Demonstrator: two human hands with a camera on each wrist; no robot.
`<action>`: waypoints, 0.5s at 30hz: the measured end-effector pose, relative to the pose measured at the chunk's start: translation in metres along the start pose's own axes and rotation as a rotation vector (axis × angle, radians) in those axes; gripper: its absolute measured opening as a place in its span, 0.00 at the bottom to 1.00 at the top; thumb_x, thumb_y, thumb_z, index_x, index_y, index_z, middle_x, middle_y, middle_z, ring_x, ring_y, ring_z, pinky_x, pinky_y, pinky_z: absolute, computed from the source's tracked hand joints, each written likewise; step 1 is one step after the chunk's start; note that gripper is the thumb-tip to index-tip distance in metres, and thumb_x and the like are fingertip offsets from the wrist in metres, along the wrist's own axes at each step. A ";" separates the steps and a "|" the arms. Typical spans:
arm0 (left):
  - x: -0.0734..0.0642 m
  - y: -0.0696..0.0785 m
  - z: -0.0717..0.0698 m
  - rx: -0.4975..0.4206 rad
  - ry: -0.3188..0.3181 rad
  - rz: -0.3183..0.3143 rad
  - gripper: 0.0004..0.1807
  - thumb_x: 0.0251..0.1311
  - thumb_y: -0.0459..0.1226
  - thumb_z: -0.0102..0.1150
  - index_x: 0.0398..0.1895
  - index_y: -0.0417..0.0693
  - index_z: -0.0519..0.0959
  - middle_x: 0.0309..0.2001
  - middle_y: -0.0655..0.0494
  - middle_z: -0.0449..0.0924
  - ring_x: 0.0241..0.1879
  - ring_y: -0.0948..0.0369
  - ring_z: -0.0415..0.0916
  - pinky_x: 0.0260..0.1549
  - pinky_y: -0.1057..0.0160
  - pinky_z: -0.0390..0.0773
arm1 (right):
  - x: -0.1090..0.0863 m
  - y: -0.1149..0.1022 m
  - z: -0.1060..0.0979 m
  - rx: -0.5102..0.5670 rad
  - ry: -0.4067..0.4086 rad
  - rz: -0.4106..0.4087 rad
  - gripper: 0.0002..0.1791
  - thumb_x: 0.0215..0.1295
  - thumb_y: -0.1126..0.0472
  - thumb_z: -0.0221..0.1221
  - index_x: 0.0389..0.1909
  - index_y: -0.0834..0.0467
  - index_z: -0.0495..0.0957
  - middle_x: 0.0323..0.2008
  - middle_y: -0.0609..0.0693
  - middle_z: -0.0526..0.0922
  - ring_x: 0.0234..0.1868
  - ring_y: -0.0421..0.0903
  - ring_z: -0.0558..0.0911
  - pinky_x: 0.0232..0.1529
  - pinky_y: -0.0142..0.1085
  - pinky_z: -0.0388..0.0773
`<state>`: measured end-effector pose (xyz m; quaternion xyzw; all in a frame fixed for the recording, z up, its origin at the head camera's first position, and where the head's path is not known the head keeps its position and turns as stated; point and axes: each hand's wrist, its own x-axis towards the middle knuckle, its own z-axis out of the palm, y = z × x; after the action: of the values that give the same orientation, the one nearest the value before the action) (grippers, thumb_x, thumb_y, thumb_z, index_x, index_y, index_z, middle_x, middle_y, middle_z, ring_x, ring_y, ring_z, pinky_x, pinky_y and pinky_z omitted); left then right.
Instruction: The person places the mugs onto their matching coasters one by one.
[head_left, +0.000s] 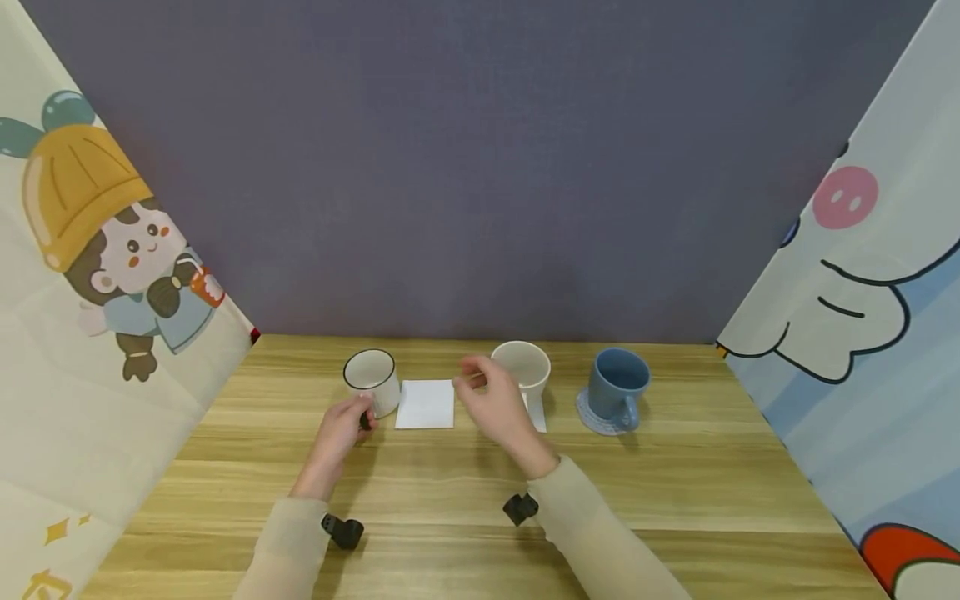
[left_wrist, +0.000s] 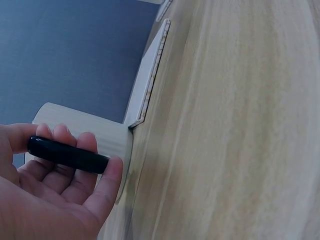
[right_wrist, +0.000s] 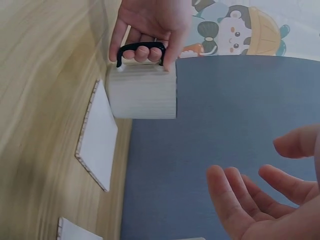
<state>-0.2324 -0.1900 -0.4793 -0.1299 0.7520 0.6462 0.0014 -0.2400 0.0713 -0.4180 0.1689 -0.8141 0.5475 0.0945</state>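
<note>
A white ribbed mug (head_left: 382, 385) with a dark rim and a black handle (left_wrist: 67, 155) is at the left of the table. My left hand (head_left: 339, 435) grips that handle, its fingers curled through the loop, as the right wrist view shows. Just right of the mug lies a white square coaster (head_left: 424, 405), close to the mug's base. My right hand (head_left: 497, 407) is over the table between this coaster and a cream mug (head_left: 534, 367), its fingers (right_wrist: 227, 192) loosely bent and holding nothing. It partly covers the cream mug and the white coaster (head_left: 537, 414) beneath that mug.
A blue mug (head_left: 618, 385) stands on a round light-blue coaster (head_left: 596, 422) at the right, its handle toward the front. A dark grey panel (head_left: 480, 167) rises behind the wooden table (head_left: 420, 533). Printed cloths hang at both sides.
</note>
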 end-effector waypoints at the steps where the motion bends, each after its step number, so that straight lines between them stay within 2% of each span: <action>1: 0.000 0.000 0.000 0.003 -0.001 0.002 0.24 0.78 0.49 0.47 0.31 0.37 0.74 0.32 0.52 0.75 0.36 0.56 0.74 0.43 0.58 0.77 | 0.001 0.001 0.001 -0.003 -0.003 0.005 0.16 0.67 0.63 0.62 0.54 0.62 0.81 0.46 0.57 0.84 0.44 0.49 0.83 0.45 0.42 0.81; 6: 0.001 0.000 0.001 0.012 -0.005 0.009 0.24 0.78 0.50 0.48 0.30 0.39 0.74 0.33 0.51 0.75 0.37 0.56 0.75 0.44 0.58 0.77 | 0.003 0.004 0.009 -0.026 -0.007 0.016 0.17 0.66 0.62 0.62 0.53 0.64 0.81 0.46 0.59 0.84 0.43 0.51 0.84 0.43 0.42 0.82; 15: 0.001 -0.003 -0.001 0.011 -0.003 0.010 0.23 0.78 0.49 0.48 0.30 0.38 0.74 0.33 0.51 0.75 0.37 0.56 0.75 0.43 0.58 0.77 | 0.010 0.018 0.027 -0.078 -0.047 0.105 0.17 0.67 0.61 0.61 0.54 0.63 0.81 0.46 0.58 0.84 0.43 0.50 0.84 0.45 0.41 0.82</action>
<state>-0.2332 -0.1913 -0.4819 -0.1252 0.7563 0.6421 -0.0002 -0.2552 0.0505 -0.4407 0.1349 -0.8446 0.5154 0.0533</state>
